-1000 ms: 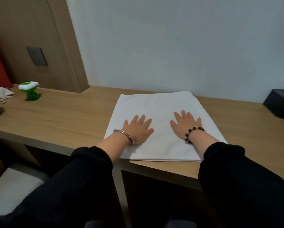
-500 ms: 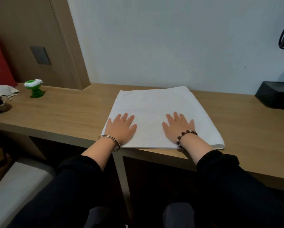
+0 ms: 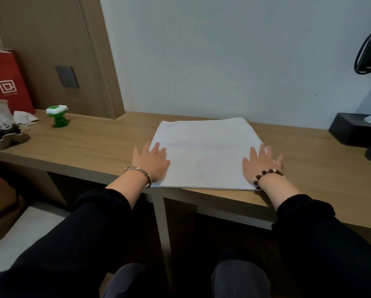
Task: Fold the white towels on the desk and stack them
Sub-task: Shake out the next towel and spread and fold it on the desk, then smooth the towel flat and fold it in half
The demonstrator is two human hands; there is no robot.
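Nearest, along the bottom of the frame, the person's knees (image 3: 240, 276) show in dark trousers, and black sleeves (image 3: 90, 229) run up from both lower corners toward the middle. Above them the left hand (image 3: 151, 163), a silver bangle (image 3: 138, 173) on its wrist, lies flat with fingers straight and spread on the near left corner of the white towel (image 3: 203, 151). Its outer fingers reach past the cloth's left edge onto the bare wood. The right hand (image 3: 260, 166), wearing a bracelet of dark beads (image 3: 266, 176), lies just as flat and released on the near right corner, gripping nothing. The towel sits as a broad, smooth rectangle in the centre of the frame, its near edge close to the front lip of the tabletop (image 3: 90, 143) and its far edge near the pale wall (image 3: 223, 61). Further off at the left stand a small green toy (image 3: 59, 116), a crumpled white scrap (image 3: 25, 118) and, behind them, a red paper bag (image 3: 5, 82) against a wood panel that carries a dark wall socket (image 3: 66, 76). At the far right edge a black box (image 3: 349, 130) rests on the wood, with black cables (image 3: 367, 50) hanging in the upper right corner.
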